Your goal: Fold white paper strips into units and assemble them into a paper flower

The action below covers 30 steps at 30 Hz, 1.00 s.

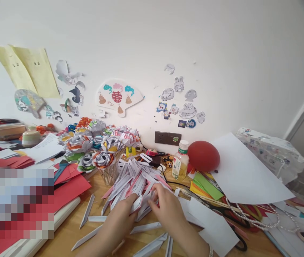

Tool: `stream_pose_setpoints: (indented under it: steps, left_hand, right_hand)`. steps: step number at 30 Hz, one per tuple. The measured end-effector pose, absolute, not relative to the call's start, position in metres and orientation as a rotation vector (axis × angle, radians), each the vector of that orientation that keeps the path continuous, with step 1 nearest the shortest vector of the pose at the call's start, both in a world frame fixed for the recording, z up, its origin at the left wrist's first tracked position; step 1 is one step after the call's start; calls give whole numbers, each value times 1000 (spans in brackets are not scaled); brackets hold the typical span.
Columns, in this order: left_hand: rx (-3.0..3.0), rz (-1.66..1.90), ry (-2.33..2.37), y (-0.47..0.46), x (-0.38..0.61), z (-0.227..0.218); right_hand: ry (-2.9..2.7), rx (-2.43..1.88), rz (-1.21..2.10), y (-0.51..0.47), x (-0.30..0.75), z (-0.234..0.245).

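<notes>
A heap of folded white and pink paper strips (135, 178) lies on the wooden desk (68, 232). My left hand (122, 212) rests at the heap's near edge, its fingers pinched on a folded strip (137, 203). My right hand (166, 205) sits just to the right, fingers curled on strips in the same heap. Both hands nearly touch over the pile. Loose folded strips (152, 246) lie scattered on the desk in front of my wrists.
A glass vase of paper roses (100, 150) stands behind the heap. Right of it are a small bottle (180, 160), a red balloon (203, 156), a large white sheet (245, 175) and scissors (237, 223). Red paper (68, 189) covers the left side.
</notes>
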<state>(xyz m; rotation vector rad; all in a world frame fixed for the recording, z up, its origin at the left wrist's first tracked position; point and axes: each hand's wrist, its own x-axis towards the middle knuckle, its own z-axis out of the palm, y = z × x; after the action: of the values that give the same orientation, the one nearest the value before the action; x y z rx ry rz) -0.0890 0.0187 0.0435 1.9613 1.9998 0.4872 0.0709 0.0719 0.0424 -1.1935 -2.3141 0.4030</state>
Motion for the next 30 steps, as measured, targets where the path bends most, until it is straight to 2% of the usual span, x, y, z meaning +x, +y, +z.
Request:
stream_pose_setpoints:
  steps: [3,7,9,15,22,27,30]
  left_hand:
    - [1993,581,1991,18,-87,42]
    - [2000,626,1968,15,-85,41]
    - [2003,664,1933,13,-84,43]
    - [2025,699,1880,12,-82,46]
    - [2217,464,1933,10,-81,46]
    - [2432,348,1874,10,-82,39]
    - [2443,310,1901,12,-85,40]
  right_hand:
    - [-2151,-1243,671,73,73,43]
    - [-1901,-1020,1312,80,72,38]
    - [-1761,-982,1469,81,68,35]
    - [-1631,-1035,1407,76,59,32]
    - [-1366,-1028,1718,70,60,42]
    - [-1302,-1031,1683,71,62,46]
    - [-1619,-1092,1479,73,70,54]
